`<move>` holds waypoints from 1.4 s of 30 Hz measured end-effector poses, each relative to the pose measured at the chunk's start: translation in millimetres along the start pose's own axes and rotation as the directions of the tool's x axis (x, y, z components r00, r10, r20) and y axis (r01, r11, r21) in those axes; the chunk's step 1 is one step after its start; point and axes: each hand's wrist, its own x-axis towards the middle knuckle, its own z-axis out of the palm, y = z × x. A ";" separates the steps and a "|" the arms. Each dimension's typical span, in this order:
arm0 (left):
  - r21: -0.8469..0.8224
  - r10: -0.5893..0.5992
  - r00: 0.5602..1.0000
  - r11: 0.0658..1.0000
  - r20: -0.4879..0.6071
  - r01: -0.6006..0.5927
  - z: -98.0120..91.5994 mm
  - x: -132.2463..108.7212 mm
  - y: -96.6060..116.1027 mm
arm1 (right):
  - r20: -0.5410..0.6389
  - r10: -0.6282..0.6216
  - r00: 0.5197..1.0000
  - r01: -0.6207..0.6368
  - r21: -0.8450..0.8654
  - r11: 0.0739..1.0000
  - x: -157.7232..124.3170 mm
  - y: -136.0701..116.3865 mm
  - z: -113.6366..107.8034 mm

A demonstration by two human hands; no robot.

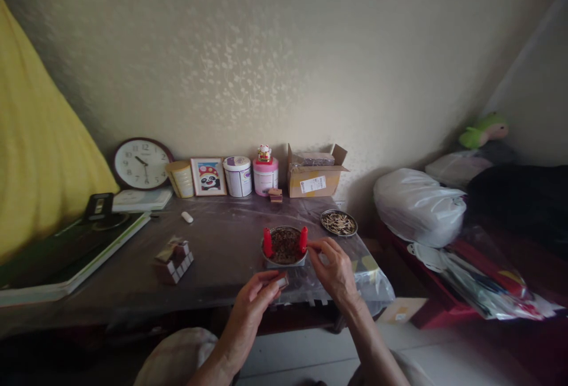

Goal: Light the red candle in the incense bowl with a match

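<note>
My left hand (260, 294) is closed around a small box-like object (281, 281), held just in front of the table's near edge. My right hand (335, 267) is pinched, fingertips together, right beside a round metal bowl (284, 245) of dark brown bits with two red handles. What the right fingertips pinch is too small to make out. A second, flatter metal dish (339, 222) holding pale sticks sits behind and to the right of the bowl.
The grey plastic-covered table (222, 256) carries a checkered small box (174, 260), books (66, 256), a wall clock (142, 163), a framed picture (208, 176), tins (238, 176) and a cardboard box (313, 177) along the wall. A white bag (417, 205) lies at right.
</note>
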 end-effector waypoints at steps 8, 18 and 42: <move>0.000 -0.004 1.000 1.000 0.010 0.004 0.1 -0.9 -0.3 | 0.005 0.010 1.000 -0.010 -0.018 1.000 -0.3 1.5 0.4; -0.006 0.004 1.000 1.000 0.021 -0.004 -3.1 -0.1 -3.2 | 0.014 0.037 0.999 -0.036 -0.032 0.999 -0.7 0.6 0.4; -0.019 -0.048 0.999 0.999 0.016 0.049 -5.5 3.7 -7.4 | -0.101 0.523 0.846 -0.494 0.222 0.841 -1.7 98.9 -3.6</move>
